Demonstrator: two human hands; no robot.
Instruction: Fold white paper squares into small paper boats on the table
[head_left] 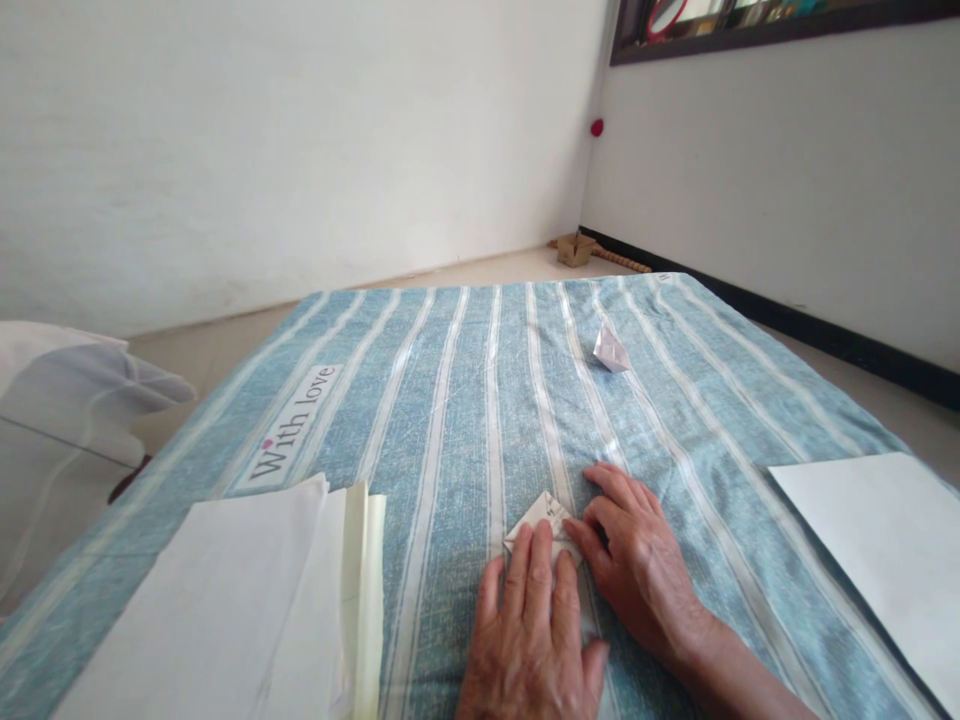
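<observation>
A small folded piece of white paper (553, 508) lies flat on the striped tablecloth, its pointed top facing away from me and some dark marks on it. My left hand (529, 625) rests over its lower part, fingers stretched out and pressing it down. From the right, my right hand (637, 550) touches the paper's edge with its thumb; the fingers are bent and partly apart, the tips resting on the cloth. The paper's near part is hidden under my left hand. Farther back stands a small folded paper shape (610, 349) with a pointed top.
A stack of white and yellowish sheets (225, 590) lies at the left front. Another white sheet (877, 540) is at the right. The blue striped tablecloth (465, 420) covers the table. A cloth-draped object (67, 440) stands left; a small cardboard box (575, 249) sits on the floor beyond.
</observation>
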